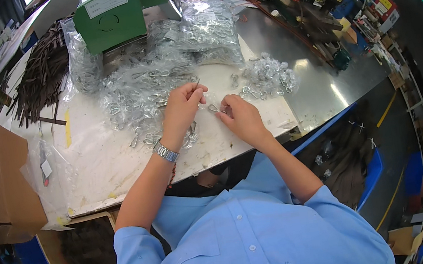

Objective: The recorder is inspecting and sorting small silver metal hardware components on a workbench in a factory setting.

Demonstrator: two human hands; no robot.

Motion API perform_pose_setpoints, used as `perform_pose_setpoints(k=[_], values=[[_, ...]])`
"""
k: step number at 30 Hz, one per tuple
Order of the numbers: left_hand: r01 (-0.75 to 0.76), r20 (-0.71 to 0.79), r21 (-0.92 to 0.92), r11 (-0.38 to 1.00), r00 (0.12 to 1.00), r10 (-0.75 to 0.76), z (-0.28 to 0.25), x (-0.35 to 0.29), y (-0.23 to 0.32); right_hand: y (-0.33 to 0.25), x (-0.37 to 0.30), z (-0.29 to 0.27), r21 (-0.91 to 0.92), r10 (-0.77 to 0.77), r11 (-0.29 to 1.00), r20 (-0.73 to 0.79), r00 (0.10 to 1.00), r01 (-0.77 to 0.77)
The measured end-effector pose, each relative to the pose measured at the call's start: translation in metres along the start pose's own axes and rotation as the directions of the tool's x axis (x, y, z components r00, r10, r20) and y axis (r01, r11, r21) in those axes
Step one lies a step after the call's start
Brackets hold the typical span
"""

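Head view: the white tabletop [94, 174] is being seen from above, with both hands being held over it, near each other but apart.
Left hand [181, 108]: a thin sliver [198, 82] is being pinched between narrowed fingertips; its kind cannot be told.
Right hand [244, 118]: a metal clip [212, 108] is being held at the narrowed fingertips, between the two hands and just above the tabletop.
Wrist: a watch [165, 151] is being worn on the left arm.
Bags: clear bags [211, 25] of clips are being stacked against the green machine [108, 20], with more being spread beside the left hand.
Pile: small bagged clips [268, 75] are being heaped beyond the right hand.
Strips: brown strips [42, 63] are being bunched at far left.
Carton: a carton [3, 170] is being stood at the tabletop's left edge.
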State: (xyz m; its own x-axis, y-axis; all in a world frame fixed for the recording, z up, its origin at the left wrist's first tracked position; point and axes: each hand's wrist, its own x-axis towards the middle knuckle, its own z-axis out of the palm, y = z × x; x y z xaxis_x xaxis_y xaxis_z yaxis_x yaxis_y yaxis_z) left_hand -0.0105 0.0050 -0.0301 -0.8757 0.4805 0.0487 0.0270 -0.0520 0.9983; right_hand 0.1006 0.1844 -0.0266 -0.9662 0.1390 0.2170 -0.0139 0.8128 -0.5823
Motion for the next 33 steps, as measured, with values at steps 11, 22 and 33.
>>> perform_pose_setpoints(k=[11, 22, 33], values=[[0.004, 0.304, 0.153, 0.988, 0.951, -0.051, 0.002, -0.004, 0.008, 0.005, -0.018, -0.021, 0.623, 0.099, 0.760, 0.167, 0.981, -0.183], [-0.326, 0.090, 0.209, 0.922, 0.945, 0.313, 0.021, -0.012, 0.004, 0.018, -0.018, -0.013, 0.881, 0.176, 0.229, 0.382, 0.907, -0.415], [-0.331, -0.056, 0.131, 0.935, 0.939, 0.340, 0.026, -0.015, 0.009, 0.011, -0.006, -0.023, 0.887, 0.354, 0.396, 0.091, 0.931, -0.237]])
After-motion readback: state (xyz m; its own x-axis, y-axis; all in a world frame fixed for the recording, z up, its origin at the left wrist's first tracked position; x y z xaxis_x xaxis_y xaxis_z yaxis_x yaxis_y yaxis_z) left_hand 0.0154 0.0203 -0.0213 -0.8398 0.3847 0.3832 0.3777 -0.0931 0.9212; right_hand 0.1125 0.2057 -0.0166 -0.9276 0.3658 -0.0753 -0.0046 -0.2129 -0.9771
